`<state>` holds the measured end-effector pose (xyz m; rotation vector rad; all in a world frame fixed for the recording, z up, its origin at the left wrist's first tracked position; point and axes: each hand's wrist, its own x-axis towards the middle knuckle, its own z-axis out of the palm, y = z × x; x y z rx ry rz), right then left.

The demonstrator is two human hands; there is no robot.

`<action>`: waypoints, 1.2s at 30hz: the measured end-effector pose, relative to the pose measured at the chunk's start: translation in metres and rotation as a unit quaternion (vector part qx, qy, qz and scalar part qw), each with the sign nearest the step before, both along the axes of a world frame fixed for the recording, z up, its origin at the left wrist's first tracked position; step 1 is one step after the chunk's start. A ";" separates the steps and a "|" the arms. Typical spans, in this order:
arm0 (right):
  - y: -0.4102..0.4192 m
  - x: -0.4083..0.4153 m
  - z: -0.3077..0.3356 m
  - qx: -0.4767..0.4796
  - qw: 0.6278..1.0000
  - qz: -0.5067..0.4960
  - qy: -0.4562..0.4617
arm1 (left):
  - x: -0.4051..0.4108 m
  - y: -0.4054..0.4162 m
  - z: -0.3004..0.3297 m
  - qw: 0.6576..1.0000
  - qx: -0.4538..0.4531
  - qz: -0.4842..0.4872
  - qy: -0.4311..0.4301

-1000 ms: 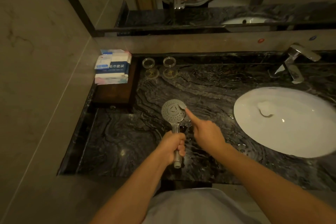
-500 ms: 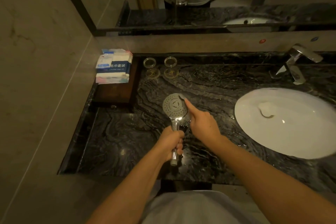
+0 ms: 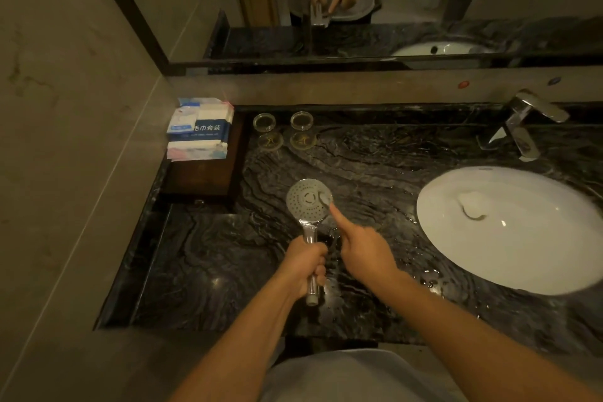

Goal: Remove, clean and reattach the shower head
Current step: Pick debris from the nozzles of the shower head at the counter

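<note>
I see the shower head [image 3: 309, 200] held above the dark counter [image 3: 202, 264], left of the basin [image 3: 509, 228], its round perforated face turned up toward me. The face is matte grey with rings of small holes; the handle is shiny chrome with a pale plug at the base. My left hand [image 3: 306, 266] is wrapped tight around the handle, fingers closed on it. My right hand [image 3: 365, 250] has its index finger stretched out, tip touching the right rim of the face, the other fingers curled in and gripping nothing.

The counter is black stone with pale wavy veins, glossy, with water drops near the basin. The basin is a white oval, smooth, with a chrome tap [image 3: 525, 121] behind it. Well beyond the head stand two clear glasses [image 3: 284, 130] by the back edge. At the left a wooden tray [image 3: 202, 173] carries wrapped packets [image 3: 200, 129] against the wall. A mirror [image 3: 391, 0] runs above the backsplash.
</note>
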<state>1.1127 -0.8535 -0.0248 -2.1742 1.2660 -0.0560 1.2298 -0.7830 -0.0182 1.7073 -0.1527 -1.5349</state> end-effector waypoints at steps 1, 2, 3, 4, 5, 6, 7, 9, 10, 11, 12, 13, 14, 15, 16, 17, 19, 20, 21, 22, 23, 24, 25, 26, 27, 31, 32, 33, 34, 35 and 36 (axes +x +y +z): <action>0.009 -0.005 0.000 0.011 1.000 0.008 0.007 | 0.002 0.000 -0.001 1.000 0.000 0.000 -0.014; 0.011 -0.006 -0.001 0.013 1.000 0.015 0.012 | 0.002 0.000 -0.003 1.000 0.000 -0.004 -0.031; 0.007 -0.003 0.000 0.009 1.000 0.016 0.011 | 0.002 0.001 -0.004 0.999 -0.001 -0.014 -0.048; -0.001 0.003 -0.001 0.001 1.000 0.008 0.003 | 0.000 0.002 -0.005 0.998 -0.001 -0.028 -0.064; -0.012 0.011 0.000 -0.004 1.000 -0.002 -0.010 | -0.002 0.003 -0.005 0.996 -0.001 -0.043 -0.073; -0.021 0.018 0.002 -0.011 1.000 -0.004 -0.018 | -0.005 0.003 -0.005 0.996 -0.001 -0.054 -0.074; -0.027 0.023 0.004 -0.015 1.000 -0.003 -0.022 | -0.007 0.003 -0.005 0.996 -0.001 -0.059 -0.070; -0.025 0.019 0.003 -0.012 1.000 -0.003 -0.012 | -0.006 0.001 -0.005 0.997 -0.003 -0.050 -0.061; -0.017 0.011 0.001 -0.003 1.000 -0.004 0.000 | -0.004 -0.001 -0.006 0.997 -0.004 -0.039 -0.061; -0.008 0.003 0.001 0.010 1.000 -0.001 0.013 | 0.000 -0.002 -0.007 0.997 -0.003 -0.029 -0.066; -0.001 -0.001 0.001 0.015 1.000 0.006 0.019 | 0.002 -0.002 -0.008 0.997 -0.002 -0.023 -0.071; 0.000 -0.001 0.001 0.011 1.000 0.010 0.015 | 0.004 -0.003 -0.008 0.997 -0.001 -0.023 -0.076; -0.005 0.003 0.002 0.003 1.000 0.006 0.003 | 0.005 -0.003 -0.007 0.996 -0.001 -0.027 -0.080; -0.015 0.010 0.003 -0.006 1.000 -0.006 -0.010 | 0.004 -0.003 -0.007 0.996 0.000 -0.035 -0.084; -0.026 0.017 0.004 -0.011 1.000 -0.015 -0.015 | 0.003 -0.003 -0.007 0.995 0.001 -0.042 -0.086; -0.033 0.022 0.007 -0.011 1.000 -0.020 -0.017 | 0.002 -0.003 -0.007 0.995 0.001 -0.046 -0.088; -0.032 0.018 0.008 -0.015 0.999 -0.025 -0.016 | 0.004 -0.003 -0.008 0.996 -0.001 -0.047 -0.082; -0.024 0.012 0.006 -0.012 1.000 -0.021 -0.011 | 0.006 -0.003 -0.009 0.996 -0.002 -0.044 -0.077; -0.014 0.005 0.006 -0.002 1.000 -0.012 -0.003 | 0.007 -0.003 -0.010 0.996 -0.002 -0.039 -0.075; -0.007 0.002 0.006 0.006 1.000 -0.001 0.001 | 0.008 -0.003 -0.010 0.996 -0.003 -0.037 -0.076; -0.005 0.004 0.006 0.006 1.000 0.005 0.001 | 0.006 -0.002 -0.010 0.996 -0.004 -0.039 -0.077; -0.010 0.009 0.006 -0.001 1.000 0.008 0.000 | 0.004 -0.001 -0.010 0.996 -0.005 -0.046 -0.077; -0.020 0.018 0.006 -0.013 1.000 0.007 0.000 | 0.000 0.000 -0.009 0.996 -0.006 -0.055 -0.074; -0.030 0.026 0.008 -0.021 1.000 0.011 0.000 | -0.003 0.000 -0.008 0.995 -0.008 -0.065 -0.070; -0.036 0.032 0.010 -0.026 1.000 0.017 0.004 | -0.005 0.000 -0.007 0.995 -0.008 -0.071 -0.067; -0.012 0.012 0.012 -0.011 0.997 0.047 0.053 | 0.006 -0.004 -0.004 0.996 -0.006 -0.045 -0.074; -0.004 0.006 0.012 -0.004 0.997 0.051 0.061 | 0.009 -0.004 -0.005 0.996 -0.004 -0.040 -0.083; -0.002 0.005 0.012 -0.005 0.997 0.051 0.062 | 0.009 -0.003 -0.007 0.995 -0.002 -0.041 -0.090; -0.006 0.008 0.011 -0.012 0.997 0.047 0.061 | 0.006 0.000 -0.007 0.994 0.001 -0.049 -0.093; -0.015 0.014 0.010 -0.027 0.998 0.038 0.053 | 0.002 0.001 -0.007 0.994 0.004 -0.059 -0.093; -0.024 0.021 0.009 -0.036 0.998 0.032 0.048 | -0.002 0.002 -0.007 0.994 0.005 -0.067 -0.089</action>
